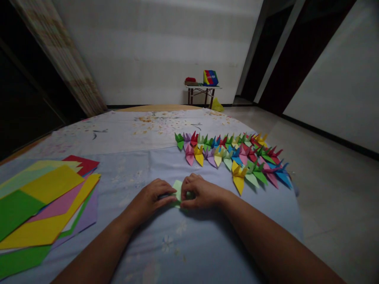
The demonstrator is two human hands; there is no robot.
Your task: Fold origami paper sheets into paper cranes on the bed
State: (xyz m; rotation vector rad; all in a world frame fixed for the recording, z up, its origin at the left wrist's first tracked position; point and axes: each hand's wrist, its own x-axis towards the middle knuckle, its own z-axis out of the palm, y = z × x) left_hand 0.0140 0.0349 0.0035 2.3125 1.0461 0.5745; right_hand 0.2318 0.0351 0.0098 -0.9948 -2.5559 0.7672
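Note:
Between my two hands, a small pale green piece of folded paper (177, 185) lies on the cloth-covered table. My left hand (154, 196) pinches its left edge between thumb and fingers. On the other side, my right hand (199, 192) is curled over the paper's right part, thumb and fingertips closed on it, so much of that side is hidden. Several folded paper cranes (238, 175) in many colours stand in rows beyond my right hand. To the left of my left arm lies a spread pile of coloured paper sheets (63, 183).
A pale blue cloth (166, 244) with flower prints covers the near table, over a white flowered cloth (124, 136). By the far wall, a small table (204, 87) carries a colourful box-shaped item (210, 77). A yellow bag (217, 105) lies on the floor beside it.

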